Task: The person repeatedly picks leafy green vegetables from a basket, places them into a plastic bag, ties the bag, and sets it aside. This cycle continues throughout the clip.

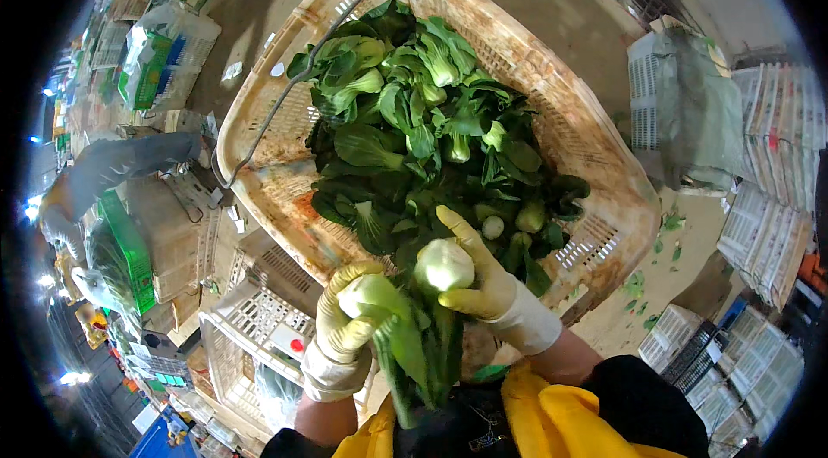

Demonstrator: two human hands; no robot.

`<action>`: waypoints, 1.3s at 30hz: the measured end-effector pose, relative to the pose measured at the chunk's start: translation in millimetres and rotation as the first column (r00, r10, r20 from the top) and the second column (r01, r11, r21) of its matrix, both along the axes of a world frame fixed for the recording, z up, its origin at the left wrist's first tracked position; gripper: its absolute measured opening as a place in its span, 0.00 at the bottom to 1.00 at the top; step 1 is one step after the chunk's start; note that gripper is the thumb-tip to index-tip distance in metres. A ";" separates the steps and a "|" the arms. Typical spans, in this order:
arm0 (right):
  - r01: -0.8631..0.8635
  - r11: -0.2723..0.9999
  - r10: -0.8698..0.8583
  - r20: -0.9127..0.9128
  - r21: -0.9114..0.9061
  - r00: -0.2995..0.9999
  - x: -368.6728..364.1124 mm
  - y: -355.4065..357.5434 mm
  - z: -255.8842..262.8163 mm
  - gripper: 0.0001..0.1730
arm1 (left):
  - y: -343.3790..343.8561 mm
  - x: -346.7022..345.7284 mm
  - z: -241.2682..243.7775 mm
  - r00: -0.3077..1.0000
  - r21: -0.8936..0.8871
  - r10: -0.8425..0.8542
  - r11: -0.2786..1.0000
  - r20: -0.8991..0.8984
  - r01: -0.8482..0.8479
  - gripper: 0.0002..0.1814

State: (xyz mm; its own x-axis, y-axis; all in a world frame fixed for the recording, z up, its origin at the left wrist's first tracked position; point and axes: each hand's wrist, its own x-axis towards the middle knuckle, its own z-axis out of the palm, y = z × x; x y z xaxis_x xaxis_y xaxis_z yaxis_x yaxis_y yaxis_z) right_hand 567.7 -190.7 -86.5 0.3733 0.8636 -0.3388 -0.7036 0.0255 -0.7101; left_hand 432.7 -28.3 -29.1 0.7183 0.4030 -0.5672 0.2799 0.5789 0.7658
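Note:
Both my hands wear yellowish gloves with white cuffs. My left hand [343, 322] is closed around a head of bok choy [370, 297], its pale base up and its leaves hanging toward my body. Beside it, my right hand [495, 293] curls thumb and fingers about the white base of a second bok choy [445, 266]; the leaves of the two overlap below. Just beyond lies a heap of bok choy [414, 115] in a large, stained plastic basket [576, 128]. Part of the basket's near edge is hidden by my hands.
A bent metal handle [304, 73] crosses the basket's left side. At lower left stands a white plastic crate [226, 354]. Stacked crates [779, 128] line the right, with leaf scraps [637, 283] on the floor. A person's grey sleeve [129, 163] reaches over crates at left.

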 end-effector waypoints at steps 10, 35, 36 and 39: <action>0.132 0.982 0.009 0.724 -0.137 0.690 -14.1 37.6 -35.2 0.31 | -40.3 -5.5 -72.1 0.935 0.150 -0.132 0.985 0.330 0.086 0.38; -0.342 -0.180 0.741 0.102 -0.922 -0.664 130.0 -57.3 -173.2 0.26 | -30.5 -40.6 -70.9 0.971 -0.605 0.239 0.771 -0.014 -0.198 0.57; -0.354 -0.202 0.706 0.115 -0.913 -0.699 132.5 -50.4 -168.2 0.27 | -32.2 -48.9 -76.6 0.973 -0.626 0.230 0.756 -0.020 -0.192 0.58; -0.312 -0.342 0.580 0.063 -0.886 -0.812 139.2 -32.4 -146.3 0.30 | -36.4 -52.1 -74.3 0.968 -0.606 0.249 0.763 -0.047 -0.225 0.62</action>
State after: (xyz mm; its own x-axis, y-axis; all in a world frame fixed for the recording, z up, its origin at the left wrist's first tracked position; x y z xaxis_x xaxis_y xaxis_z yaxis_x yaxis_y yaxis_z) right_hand 706.9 -223.1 -232.8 -0.4062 0.1718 -0.8975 0.9133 0.1087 -0.3926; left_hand 380.6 -64.6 -103.4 0.6693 0.1476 -0.7282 0.0524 0.9682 0.2445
